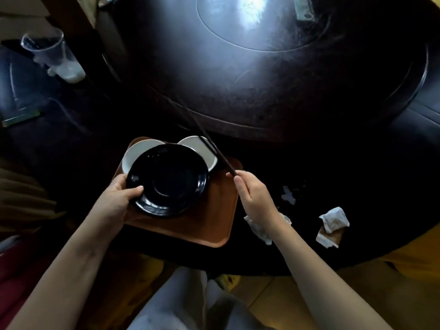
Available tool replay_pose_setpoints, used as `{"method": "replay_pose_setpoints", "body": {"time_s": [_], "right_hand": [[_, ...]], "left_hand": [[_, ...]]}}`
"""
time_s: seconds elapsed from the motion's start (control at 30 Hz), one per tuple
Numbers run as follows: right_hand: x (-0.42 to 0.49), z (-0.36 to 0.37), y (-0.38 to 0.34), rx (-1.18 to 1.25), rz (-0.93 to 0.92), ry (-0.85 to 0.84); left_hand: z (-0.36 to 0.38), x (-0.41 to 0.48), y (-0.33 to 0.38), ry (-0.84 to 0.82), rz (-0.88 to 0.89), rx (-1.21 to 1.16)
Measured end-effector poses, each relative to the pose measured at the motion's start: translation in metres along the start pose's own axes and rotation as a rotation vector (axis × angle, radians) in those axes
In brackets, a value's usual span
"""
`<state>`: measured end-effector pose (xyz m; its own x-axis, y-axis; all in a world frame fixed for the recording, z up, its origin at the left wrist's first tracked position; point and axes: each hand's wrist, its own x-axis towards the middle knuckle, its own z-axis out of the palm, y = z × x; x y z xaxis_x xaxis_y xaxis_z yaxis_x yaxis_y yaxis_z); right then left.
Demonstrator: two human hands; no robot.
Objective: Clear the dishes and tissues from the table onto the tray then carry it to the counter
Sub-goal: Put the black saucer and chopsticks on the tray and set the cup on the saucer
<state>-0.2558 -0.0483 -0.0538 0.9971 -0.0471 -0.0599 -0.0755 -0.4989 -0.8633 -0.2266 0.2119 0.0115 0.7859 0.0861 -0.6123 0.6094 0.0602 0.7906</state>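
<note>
A brown tray [214, 215] lies on the dark round table's near edge. A black plate [166, 179] hangs over the tray, gripped at its left rim by my left hand [119, 198]. Behind the plate two white bowls show, one on the left [135, 152] and one on the right [197, 145]. My right hand [252, 198] pinches the near end of dark chopsticks [204, 141], which slant up and left across the right bowl. Crumpled tissues lie on the table to the right: one under my right wrist [258, 231], another further right [332, 225].
The dark table [309, 151] carries a large round turntable [262, 75] at its centre. A clear plastic cup [51, 55] lies tipped at the far left. Small white scraps [288, 196] sit right of the tray. Yellowish floor and my legs show below the table edge.
</note>
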Motion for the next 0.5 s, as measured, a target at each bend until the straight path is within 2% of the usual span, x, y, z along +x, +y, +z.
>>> {"method": "replay_pose_setpoints", "body": {"time_s": [0.17, 0.33, 0.5], "right_hand": [[-0.037, 0.035, 0.002, -0.047, -0.127, -0.022], [-0.059, 0.047, 0.01, -0.16, -0.117, 0.116], [-0.063, 0.064, 0.008, -0.404, -0.122, 0.089]], "left_hand": [[-0.045, -0.009, -0.017, 0.006, -0.084, 0.083], [-0.069, -0.008, -0.02, -0.037, -0.138, 0.161], [-0.108, -0.002, -0.01, -0.062, -0.182, 0.202]]}}
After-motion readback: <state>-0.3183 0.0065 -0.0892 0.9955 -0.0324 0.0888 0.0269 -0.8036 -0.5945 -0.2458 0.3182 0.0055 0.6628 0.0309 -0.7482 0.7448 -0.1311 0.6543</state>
